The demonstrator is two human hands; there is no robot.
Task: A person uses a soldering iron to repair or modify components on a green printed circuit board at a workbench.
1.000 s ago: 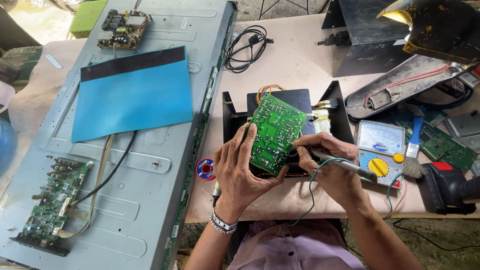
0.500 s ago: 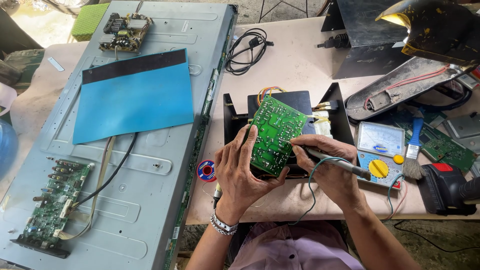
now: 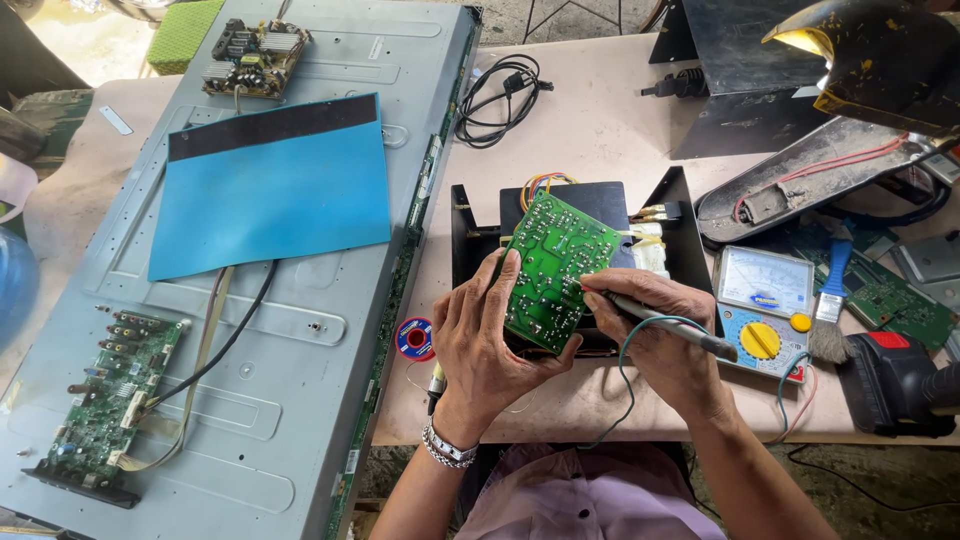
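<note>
My left hand (image 3: 487,345) grips a green circuit board (image 3: 556,268), tilted up with its solder side facing me, over a black metal chassis (image 3: 600,215). My right hand (image 3: 655,335) holds a soldering iron (image 3: 660,322) like a pen, its tip touching the right side of the board. A green cord runs from the iron down past my wrist. A watch band sits on my left wrist.
A large grey TV back panel (image 3: 300,300) with a blue sheet (image 3: 272,185) and two circuit boards (image 3: 110,395) fills the left. A solder spool (image 3: 415,338), analog multimeter (image 3: 765,310), brush (image 3: 830,310), black cable coil (image 3: 500,95) and lamp (image 3: 870,55) surround the chassis.
The hands and board barely shifted; the iron tip stays at the board's right side.
</note>
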